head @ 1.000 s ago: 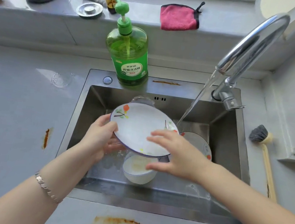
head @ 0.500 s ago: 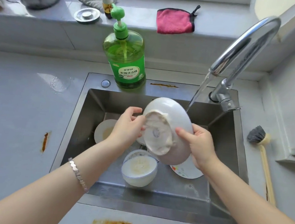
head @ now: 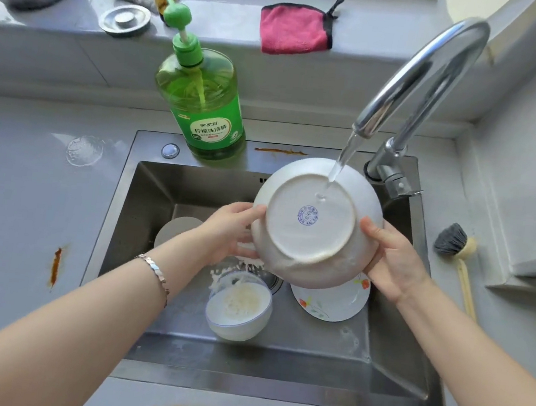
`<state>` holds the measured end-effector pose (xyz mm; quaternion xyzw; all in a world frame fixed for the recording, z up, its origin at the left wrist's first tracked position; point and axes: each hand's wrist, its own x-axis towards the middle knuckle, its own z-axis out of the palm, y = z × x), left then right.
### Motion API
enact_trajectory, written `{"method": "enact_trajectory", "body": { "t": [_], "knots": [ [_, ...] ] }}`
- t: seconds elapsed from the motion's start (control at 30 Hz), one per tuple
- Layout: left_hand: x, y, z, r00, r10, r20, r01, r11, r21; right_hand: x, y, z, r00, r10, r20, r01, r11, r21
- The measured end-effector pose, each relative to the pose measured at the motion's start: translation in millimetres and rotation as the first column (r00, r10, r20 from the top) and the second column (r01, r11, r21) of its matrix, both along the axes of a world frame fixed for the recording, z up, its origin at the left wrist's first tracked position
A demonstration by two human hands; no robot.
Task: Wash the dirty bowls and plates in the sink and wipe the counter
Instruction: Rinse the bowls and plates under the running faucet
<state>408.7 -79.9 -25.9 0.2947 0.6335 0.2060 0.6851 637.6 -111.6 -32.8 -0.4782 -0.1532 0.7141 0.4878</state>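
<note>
Gripping the plate at 9 and 3 o'clock, left hand and right hand should tilt it to rinse evenly.

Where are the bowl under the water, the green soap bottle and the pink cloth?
bowl point(head: 309, 215): head view, on the blue stamp on its underside.
green soap bottle point(head: 208, 128): head view, on its label.
pink cloth point(head: 293, 28): head view, on the middle of the fabric.
</note>
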Motion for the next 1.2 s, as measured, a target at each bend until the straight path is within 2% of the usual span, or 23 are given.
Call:
{"method": "enact_trajectory", "body": {
  "t": [0.13,0.27,0.5,0.63,0.93,1.07,1.2],
  "knots": [
    [-8,-4,-2,1.0,0.01,0.003,-0.01,1.0,0.013,-1,2,-10,0.987,0.058,0.15,-0.055,0.998,-0.018],
    [-27,-5,-3,0.992,0.095,-0.083,-0.089,0.993,0.075,-14,5,-15,0.916,0.206,0.343,-0.208,0.978,-0.032],
    [-53,-10,3,0.975,0.182,-0.124,-0.157,0.969,0.189,-43,18,-12,0.798,0.286,0.531,-0.31,0.95,-0.046],
    [-51,-12,4,0.977,0.171,-0.124,-0.144,0.969,0.203,-41,15,-10,0.775,0.29,0.561,-0.31,0.949,-0.062],
    [-9,-7,4,0.986,0.008,-0.165,0.039,0.959,0.279,-4,-20,-15,0.83,0.173,0.53,-0.158,0.985,-0.074],
    [10,-11,1,0.985,-0.05,-0.164,0.093,0.959,0.267,11,-34,-13,0.837,0.127,0.532,-0.102,0.992,-0.076],
    [18,-17,-6,0.989,-0.053,-0.139,0.084,0.969,0.231,22,-38,-5,0.803,0.113,0.585,-0.091,0.994,-0.066]
  ]
}}
